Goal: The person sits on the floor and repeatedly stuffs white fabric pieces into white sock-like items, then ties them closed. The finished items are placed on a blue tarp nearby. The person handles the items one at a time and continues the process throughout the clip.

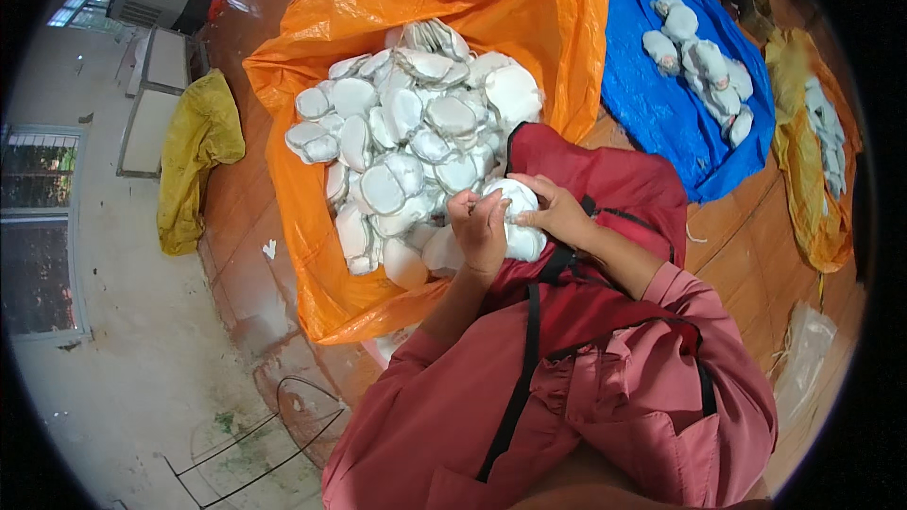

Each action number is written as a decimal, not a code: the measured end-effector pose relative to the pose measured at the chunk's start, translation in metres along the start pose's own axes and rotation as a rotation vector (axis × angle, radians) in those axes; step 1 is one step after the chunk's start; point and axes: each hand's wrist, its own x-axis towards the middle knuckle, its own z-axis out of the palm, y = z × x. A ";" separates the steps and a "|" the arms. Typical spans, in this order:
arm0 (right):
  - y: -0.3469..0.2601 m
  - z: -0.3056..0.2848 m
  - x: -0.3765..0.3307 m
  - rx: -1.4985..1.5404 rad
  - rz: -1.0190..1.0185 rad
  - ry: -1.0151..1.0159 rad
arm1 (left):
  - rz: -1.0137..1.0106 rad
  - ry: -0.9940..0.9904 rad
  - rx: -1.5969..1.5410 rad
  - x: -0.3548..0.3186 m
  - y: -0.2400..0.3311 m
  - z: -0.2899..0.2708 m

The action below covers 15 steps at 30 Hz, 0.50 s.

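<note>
The left hand (479, 227) and right hand (556, 211) cover much of the white piece (515, 196) between them, so its full outline cannot be told. The heap of white pieces (406, 146) hides the floor of the orange bag (529, 9) and whatever lies deeper. The red bag (605, 179) is partly hidden behind the person's forearms. The pale items on the blue sheet (652, 104) are too small to identify. The yellow bag (817, 217) bends into the dark rim at the right.

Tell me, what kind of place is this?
Probably a small workshop floor for handwork: a heap of white padded pieces fills an orange plastic sheet, more lie on a blue sheet, and both hands work one piece.
</note>
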 end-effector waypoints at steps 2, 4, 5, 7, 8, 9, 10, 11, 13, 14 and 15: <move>-0.001 0.002 -0.001 -0.130 -0.022 0.008 | 0.033 0.026 0.010 -0.002 0.001 -0.002; -0.007 0.007 -0.001 -0.221 -0.041 0.053 | 0.044 0.013 0.028 -0.004 0.003 -0.004; -0.009 0.011 -0.003 -0.232 -0.051 0.078 | 0.049 0.007 0.037 -0.004 0.005 -0.006; -0.011 0.018 -0.005 -0.260 -0.076 0.128 | 0.106 -0.002 0.060 -0.003 0.008 -0.009; -0.010 0.019 -0.004 -0.258 -0.094 0.145 | 0.134 -0.006 0.072 -0.002 0.010 -0.011; -0.007 0.020 -0.003 -0.257 -0.113 0.161 | 0.119 -0.005 0.061 -0.003 0.011 -0.011; -0.005 0.020 -0.003 -0.255 -0.132 0.177 | 0.104 -0.003 0.049 -0.003 0.013 -0.010; -0.005 0.020 -0.003 -0.238 -0.128 0.175 | 0.089 -0.002 0.039 -0.003 0.016 -0.010; -0.005 0.019 -0.004 -0.206 -0.120 0.174 | -0.135 -0.013 -0.043 0.003 0.030 -0.013; -0.004 0.018 -0.005 -0.225 -0.137 0.172 | -0.247 -0.019 -0.083 0.005 0.035 -0.015; -0.003 0.017 -0.007 -0.245 -0.155 0.168 | -0.308 -0.040 -0.144 0.003 0.033 -0.015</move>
